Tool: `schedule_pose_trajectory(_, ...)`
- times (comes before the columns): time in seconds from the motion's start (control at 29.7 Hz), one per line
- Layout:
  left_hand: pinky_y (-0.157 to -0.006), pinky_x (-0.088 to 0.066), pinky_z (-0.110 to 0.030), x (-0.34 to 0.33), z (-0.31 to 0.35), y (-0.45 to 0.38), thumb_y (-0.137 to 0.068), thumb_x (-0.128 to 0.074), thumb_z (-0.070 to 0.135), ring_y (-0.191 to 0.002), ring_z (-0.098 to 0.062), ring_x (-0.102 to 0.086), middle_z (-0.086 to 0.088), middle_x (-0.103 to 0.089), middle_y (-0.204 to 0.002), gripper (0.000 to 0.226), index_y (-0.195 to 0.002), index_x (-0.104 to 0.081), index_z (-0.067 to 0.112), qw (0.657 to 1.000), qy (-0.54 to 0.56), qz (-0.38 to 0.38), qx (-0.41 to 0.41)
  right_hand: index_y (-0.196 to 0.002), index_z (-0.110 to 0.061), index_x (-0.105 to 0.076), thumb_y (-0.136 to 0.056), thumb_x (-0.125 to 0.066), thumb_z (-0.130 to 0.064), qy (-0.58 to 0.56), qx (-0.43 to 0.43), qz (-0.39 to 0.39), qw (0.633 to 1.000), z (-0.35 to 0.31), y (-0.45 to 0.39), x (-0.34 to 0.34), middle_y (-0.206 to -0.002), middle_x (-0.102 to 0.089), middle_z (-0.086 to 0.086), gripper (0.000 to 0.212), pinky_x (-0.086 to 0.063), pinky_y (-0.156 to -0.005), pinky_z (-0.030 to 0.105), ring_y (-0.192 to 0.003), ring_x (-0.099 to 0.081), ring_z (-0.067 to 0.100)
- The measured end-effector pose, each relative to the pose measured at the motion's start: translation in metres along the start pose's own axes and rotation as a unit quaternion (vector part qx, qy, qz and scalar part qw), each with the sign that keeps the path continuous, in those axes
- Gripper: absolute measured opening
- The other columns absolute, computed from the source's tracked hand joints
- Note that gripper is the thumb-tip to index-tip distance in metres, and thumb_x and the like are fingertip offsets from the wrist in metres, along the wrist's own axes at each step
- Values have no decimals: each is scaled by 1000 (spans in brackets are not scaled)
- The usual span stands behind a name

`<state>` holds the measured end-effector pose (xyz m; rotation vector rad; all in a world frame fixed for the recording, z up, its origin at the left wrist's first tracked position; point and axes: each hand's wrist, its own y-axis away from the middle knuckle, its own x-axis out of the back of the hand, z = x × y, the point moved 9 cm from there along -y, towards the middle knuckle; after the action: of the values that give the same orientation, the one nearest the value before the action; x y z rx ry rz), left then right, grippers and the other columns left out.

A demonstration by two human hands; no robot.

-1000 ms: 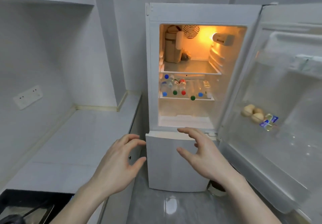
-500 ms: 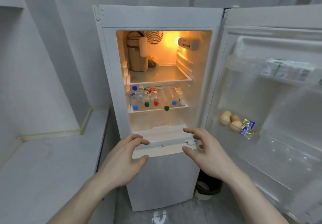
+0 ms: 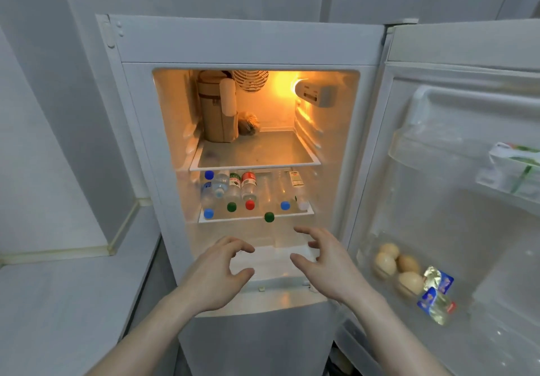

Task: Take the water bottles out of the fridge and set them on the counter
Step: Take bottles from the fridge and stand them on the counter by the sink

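Hands [image 3: 214, 277] [image 3: 327, 267] were held apart, fingers loosely curled, nothing gripped. Bottles [image 3: 249, 191] were seen lying on fridge [image 3: 251, 42] shelf [image 3: 257, 217] above.

1. One view only, from a camera worn on the person's head.
2. It faces forward and slightly down, straight into the open fridge [image 3: 251, 153], close in front of it.
3. The wide lens bends the edges: the counter [image 3: 67, 302] fills the lower left, the open door [image 3: 455, 171] the right.
4. Both forearms enter from the bottom edge.
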<state>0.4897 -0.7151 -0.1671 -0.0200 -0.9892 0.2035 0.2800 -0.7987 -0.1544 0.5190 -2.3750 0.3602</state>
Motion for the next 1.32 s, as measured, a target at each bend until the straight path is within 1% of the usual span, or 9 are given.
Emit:
schedule_pose_trajectory(0.13, -93, -51, -27, -16, 2, -37, -92, -66, 46, -112, 1, -55, 28, -49, -130, 31, -122, -57, 46, 1000, 17, -3, 19, -145, -43, -45, -96, -67, -36, -14, -14, -3, 1000, 16, -40, -5, -147, -44, -18, 54, -45, -99, 27, -122, -54, 8)
schedule_pose_trajectory(0.27, -93, -51, -26, -34, -4, -74, -91, -68, 44, -104, 0, -58, 25, -51, -126, 33, -123, -58, 43, 999, 21, -19, 38, -148, -39, -44, -97, -67, -33, -30, -33, -7, 999, 34, -70, -16, -152, -43, -14, 56, -48, -105, 31, -126, -55, 12)
schedule_pose_trajectory(0.47, -92, -55, -30, -62, -51, -144, -89, -73, 39, -97, -7, -65, 13, -59, -125, 41, -128, -60, 35, 988, 87, -59, 112, -148, -37, -44, -98, -67, -31, -40, -67, -4, 997, 55, -117, -31, -154, -42, -10, 55, -51, -104, 33, -123, -56, 15)
schedule_pose_trajectory(0.71, -84, -61, -36, -102, -101, -206, -92, -71, 41, -101, -16, -64, 5, -60, -118, 42, -126, -50, 29, 946, 207, -136, 210, -150, -33, -44, -97, -67, -29, -25, -109, -23, 993, 88, -178, -57, -153, -44, -2, 58, -47, -111, 39, -132, -53, 20)
schedule_pose_trajectory(0.84, -78, -62, -33, -117, -106, -222, -95, -66, 48, -101, -16, -66, -1, -59, -123, 45, -130, -47, 26, 924, 251, -150, 245, -147, -34, -47, -95, -68, -25, -14, -125, -29, 992, 101, -212, -71, -153, -44, 0, 57, -47, -102, 30, -130, -55, 21)
schedule_pose_trajectory(0.91, -75, -62, -31, -122, -109, -229, -96, -65, 50, -100, -16, -67, -2, -59, -124, 47, -131, -47, 25, 918, 262, -165, 249, -146, -34, -48, -95, -68, -23, -4, -132, -35, 991, 105, -228, -79, -149, -43, 1, 56, -45, -97, 27, -125, -57, 23)
schedule_pose_trajectory(1.11, -78, -64, -35, -135, -115, -246, -93, -72, 43, -98, -16, -71, -3, -62, -120, 41, -120, -50, 20, 888, 347, -158, 258, -147, -24, -49, -94, -68, -15, 46, -136, -50, 988, 113, -263, -98, -141, -47, 4, 57, -42, -105, 28, -117, -54, 18)
schedule_pose_trajectory(1.21, -83, -64, -40, -139, -113, -253, -93, -73, 33, -102, -18, -70, -4, -63, -119, 33, -115, -52, 18, 876, 392, -151, 239, -149, -23, -48, -93, -68, -10, 70, -142, -58, 986, 119, -271, -102, -143, -46, 5, 60, -39, -109, 27, -130, -52, 23)
schedule_pose_trajectory(1.32, -85, -63, -38, -143, -105, -253, -94, -72, 24, -107, -20, -68, -4, -62, -121, 30, -117, -53, 27, 869, 407, -179, 215, -151, -23, -46, -92, -69, -6, 86, -151, -76, 982, 126, -275, -108, -148, -47, 5, 65, -38, -112, 29, -137, -49, 24)
